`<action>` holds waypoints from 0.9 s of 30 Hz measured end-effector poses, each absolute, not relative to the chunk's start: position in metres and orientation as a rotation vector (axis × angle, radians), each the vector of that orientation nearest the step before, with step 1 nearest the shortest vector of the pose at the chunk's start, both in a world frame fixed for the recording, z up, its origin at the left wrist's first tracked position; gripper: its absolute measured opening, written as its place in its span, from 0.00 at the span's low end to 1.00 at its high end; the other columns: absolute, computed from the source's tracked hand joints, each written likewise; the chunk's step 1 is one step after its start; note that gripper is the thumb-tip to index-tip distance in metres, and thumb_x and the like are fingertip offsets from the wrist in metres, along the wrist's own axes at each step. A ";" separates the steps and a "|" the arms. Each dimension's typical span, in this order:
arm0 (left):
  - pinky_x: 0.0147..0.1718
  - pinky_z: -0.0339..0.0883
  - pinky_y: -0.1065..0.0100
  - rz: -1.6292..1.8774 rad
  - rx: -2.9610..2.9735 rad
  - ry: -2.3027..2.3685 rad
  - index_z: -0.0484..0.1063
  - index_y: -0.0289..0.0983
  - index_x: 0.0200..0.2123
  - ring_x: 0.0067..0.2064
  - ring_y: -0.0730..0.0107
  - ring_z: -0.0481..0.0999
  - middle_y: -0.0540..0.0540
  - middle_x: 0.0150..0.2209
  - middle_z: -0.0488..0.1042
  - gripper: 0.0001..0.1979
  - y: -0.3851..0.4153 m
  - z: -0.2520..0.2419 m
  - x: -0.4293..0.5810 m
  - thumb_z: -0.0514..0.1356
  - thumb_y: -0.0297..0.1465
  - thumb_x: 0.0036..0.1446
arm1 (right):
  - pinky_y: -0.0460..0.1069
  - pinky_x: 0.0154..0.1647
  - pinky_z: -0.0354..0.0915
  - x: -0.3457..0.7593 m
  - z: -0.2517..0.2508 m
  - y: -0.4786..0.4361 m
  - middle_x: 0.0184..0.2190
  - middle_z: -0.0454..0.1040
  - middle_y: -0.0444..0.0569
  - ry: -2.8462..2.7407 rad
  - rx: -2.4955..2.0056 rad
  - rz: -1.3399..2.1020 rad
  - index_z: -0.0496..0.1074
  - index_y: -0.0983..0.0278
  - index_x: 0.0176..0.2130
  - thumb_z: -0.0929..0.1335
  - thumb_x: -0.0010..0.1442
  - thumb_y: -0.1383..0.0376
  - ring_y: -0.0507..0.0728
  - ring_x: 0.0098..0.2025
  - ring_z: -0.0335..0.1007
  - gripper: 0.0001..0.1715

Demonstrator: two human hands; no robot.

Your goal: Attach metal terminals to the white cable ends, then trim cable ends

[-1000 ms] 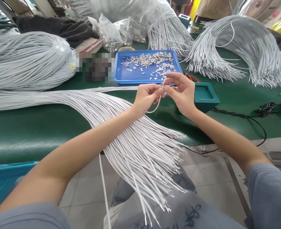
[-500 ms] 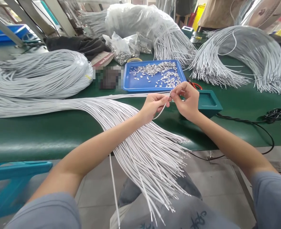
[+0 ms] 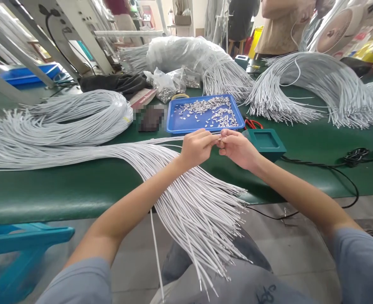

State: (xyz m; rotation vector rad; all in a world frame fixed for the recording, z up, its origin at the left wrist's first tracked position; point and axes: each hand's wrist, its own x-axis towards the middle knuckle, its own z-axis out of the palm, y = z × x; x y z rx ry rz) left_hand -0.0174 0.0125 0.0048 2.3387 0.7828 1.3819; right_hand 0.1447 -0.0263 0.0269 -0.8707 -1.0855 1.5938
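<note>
My left hand is closed in a pinch over the white cable bundle. In its fingers is the end of a white cable, now mostly hidden by the hand. My right hand meets it fingertip to fingertip, also pinched, on a small metal connector at the cable's end. How far the two fit together is too small to see. Just behind the hands sits a blue tray with many small metal connectors. The bundle's loose ends fan over the table edge toward my lap.
A green block-shaped fixture stands beside my right hand, with red-handled pliers behind it. Coiled cable bundles lie left and right. A black cord crosses the right side. A blue stool is at lower left.
The view has tilted up, so the bench sits lower. My hands have drawn closer together, the left turning its back upward over the cable. The right hand's raised fingers have lowered.
</note>
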 end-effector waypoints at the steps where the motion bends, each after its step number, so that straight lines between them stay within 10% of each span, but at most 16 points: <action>1: 0.32 0.62 0.66 1.366 2.206 0.804 0.77 0.38 0.27 0.28 0.70 0.69 0.45 0.26 0.77 0.12 0.010 0.006 -0.014 0.58 0.36 0.59 | 0.46 0.26 0.61 0.146 0.025 -0.023 0.25 0.63 0.40 -1.144 -0.898 1.431 0.64 0.61 0.31 0.69 0.46 0.65 0.50 0.29 0.61 0.10; 13: 0.15 0.40 0.77 0.812 1.096 0.804 0.77 0.31 0.23 0.17 0.88 0.53 0.48 0.19 0.70 0.09 0.018 0.020 -0.013 0.71 0.30 0.41 | 0.57 0.46 0.70 0.158 0.010 -0.010 0.43 0.77 0.53 -2.104 -1.184 -0.241 0.72 0.60 0.43 0.61 0.64 0.71 0.61 0.48 0.69 0.13; 22: 0.14 0.39 0.78 0.736 1.055 0.810 0.76 0.30 0.22 0.16 0.89 0.51 0.48 0.20 0.68 0.08 0.020 0.016 -0.013 0.70 0.28 0.46 | 0.53 0.38 0.67 0.159 0.013 -0.008 0.37 0.77 0.55 -2.283 -1.190 -0.302 0.72 0.62 0.32 0.59 0.68 0.67 0.60 0.43 0.68 0.17; 27: 0.20 0.53 0.74 0.846 1.479 0.886 0.75 0.32 0.22 0.19 0.80 0.61 0.46 0.22 0.72 0.08 0.015 0.012 -0.010 0.63 0.28 0.52 | 0.50 0.34 0.62 0.154 0.020 -0.013 0.29 0.73 0.49 -1.912 -1.319 0.350 0.68 0.63 0.27 0.63 0.59 0.68 0.55 0.35 0.66 0.09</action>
